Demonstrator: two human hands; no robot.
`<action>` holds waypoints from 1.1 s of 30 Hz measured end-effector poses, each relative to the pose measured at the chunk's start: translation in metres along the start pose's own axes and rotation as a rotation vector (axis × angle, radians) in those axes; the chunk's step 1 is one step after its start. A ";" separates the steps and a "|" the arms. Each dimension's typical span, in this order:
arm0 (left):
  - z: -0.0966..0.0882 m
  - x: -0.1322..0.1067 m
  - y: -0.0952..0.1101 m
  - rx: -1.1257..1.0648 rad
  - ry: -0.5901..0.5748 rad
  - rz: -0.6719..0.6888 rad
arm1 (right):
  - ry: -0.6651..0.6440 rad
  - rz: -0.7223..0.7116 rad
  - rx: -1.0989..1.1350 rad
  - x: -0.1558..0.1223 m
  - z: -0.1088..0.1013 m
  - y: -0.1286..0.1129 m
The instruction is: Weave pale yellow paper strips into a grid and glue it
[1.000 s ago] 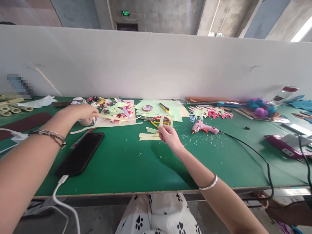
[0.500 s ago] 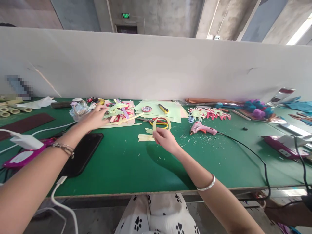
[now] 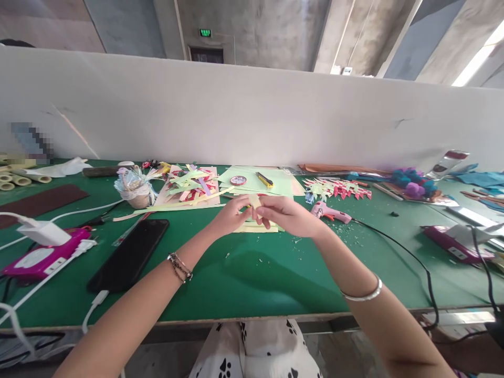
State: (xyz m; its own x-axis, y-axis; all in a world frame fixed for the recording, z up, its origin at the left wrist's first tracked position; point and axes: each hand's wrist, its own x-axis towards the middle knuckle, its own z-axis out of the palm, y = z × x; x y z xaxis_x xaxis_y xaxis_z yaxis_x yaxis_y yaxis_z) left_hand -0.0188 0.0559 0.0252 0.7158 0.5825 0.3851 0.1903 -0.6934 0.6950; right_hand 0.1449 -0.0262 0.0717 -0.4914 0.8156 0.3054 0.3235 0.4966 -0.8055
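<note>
Both hands meet over the middle of the green table. My right hand (image 3: 289,214) pinches a pale yellow paper strip (image 3: 254,201) between thumb and fingers. Close against it, my left hand (image 3: 230,216) has its fingers closed on the same strip; its fingertips are partly hidden. Below and behind the hands lie more pale yellow strips (image 3: 258,228), mostly covered by them. A yellow utility knife (image 3: 264,180) and a round tape roll (image 3: 238,180) rest on pale green paper sheets (image 3: 246,172) beyond.
A pink glue gun (image 3: 331,212) lies right of my hands, its black cord trailing right. Left are a heap of coloured paper strips (image 3: 192,181), a small decorated pot (image 3: 137,186) and a black phone (image 3: 132,257) on a cable. A pink-red paper chain (image 3: 342,188) lies behind the glue gun.
My left hand has come from the strip heap to the middle and joined my right hand. The yellow loop my right hand held upright is now mostly hidden between both hands.
</note>
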 end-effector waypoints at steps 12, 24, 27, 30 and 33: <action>0.008 0.003 -0.025 -0.451 0.319 -0.205 | 0.268 0.059 0.459 -0.015 0.004 0.042; -0.005 0.005 0.001 -1.326 0.570 -0.356 | 0.096 0.273 0.239 -0.008 0.037 0.073; -0.006 0.003 0.006 -1.347 0.521 -0.336 | 0.100 0.290 0.207 -0.008 0.038 0.077; -0.005 0.002 0.009 -1.223 0.438 -0.258 | 0.125 0.299 0.134 -0.007 0.038 0.075; -0.002 -0.002 0.012 -0.918 0.333 -0.192 | 0.347 0.242 0.096 -0.007 0.038 0.069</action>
State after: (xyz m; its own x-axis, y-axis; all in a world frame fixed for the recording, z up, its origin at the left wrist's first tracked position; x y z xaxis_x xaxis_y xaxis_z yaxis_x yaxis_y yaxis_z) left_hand -0.0188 0.0476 0.0338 0.4752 0.8375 0.2697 -0.4108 -0.0599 0.9098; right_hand 0.1401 -0.0087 -0.0050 -0.1042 0.9647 0.2418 0.3108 0.2625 -0.9135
